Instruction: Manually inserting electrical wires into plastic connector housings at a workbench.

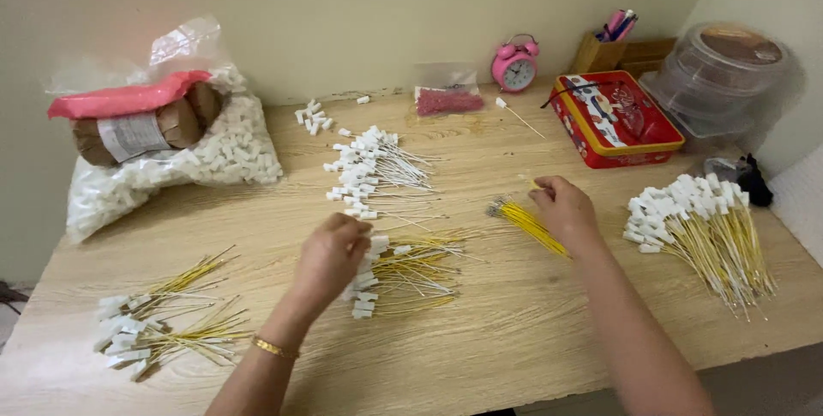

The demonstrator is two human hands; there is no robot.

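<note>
Left hand [330,255], fingers curled, rests on the centre pile of white-capped yellow wires [403,272]; whether it grips one, cannot tell. Right hand [564,210] closed on a yellow wire bundle [530,223], at 3 o'clock of that pile. White-wire pile [373,171] at 12 o'clock; red tin [613,120] at 1 o'clock; finished heap [703,227] far at 3 o'clock.

We see 2 bare forearms without sleeves; our left hand [330,257] has a thin gold bangle [274,347] just behind it at the wrist, our right hand [566,210] wears nothing.
</note>
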